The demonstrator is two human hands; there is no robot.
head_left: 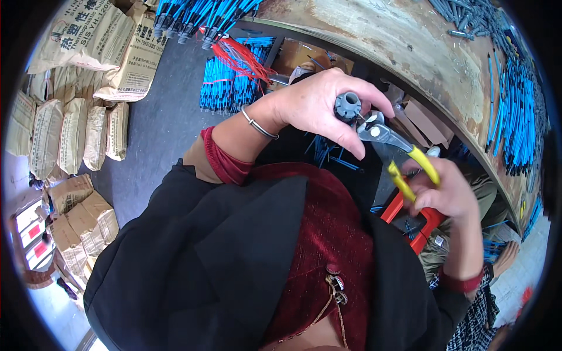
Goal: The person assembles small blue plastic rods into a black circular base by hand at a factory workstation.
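Head view: I find the grey fitting (348, 105) in front of the wearer's chest, near the bench edge, its open end turned up toward the camera. The left hand (319, 108) pinches it between thumb and curled fingers. The right hand (449, 192), slightly blurred, is closed on the pliers (383, 136); their handles stand spread, and the metal head sits right at the fitting's side. Whether the jaws bite on anything I cannot tell.

Progress: I judge work on this piece to be under way and unfinished, since tool and fitting meet and neither is released. How many pieces are complete I cannot establish.

Materials: the fitting is matt, round and hollow, with a notched rim, apparently plastic. The pliers pair bright steel with smooth yellow sleeves. Beyond them, the curved-looking workbench (398, 35) shows scuffed, worn wood, bearing slim blue rods (515, 117) and a heap of grey parts (468, 14). A tangle of thin red strands (241, 58) hangs near bundled blue-and-black rods (225, 88). Farther left, creased paper sacks (76, 131) line the smooth grey floor (158, 105)
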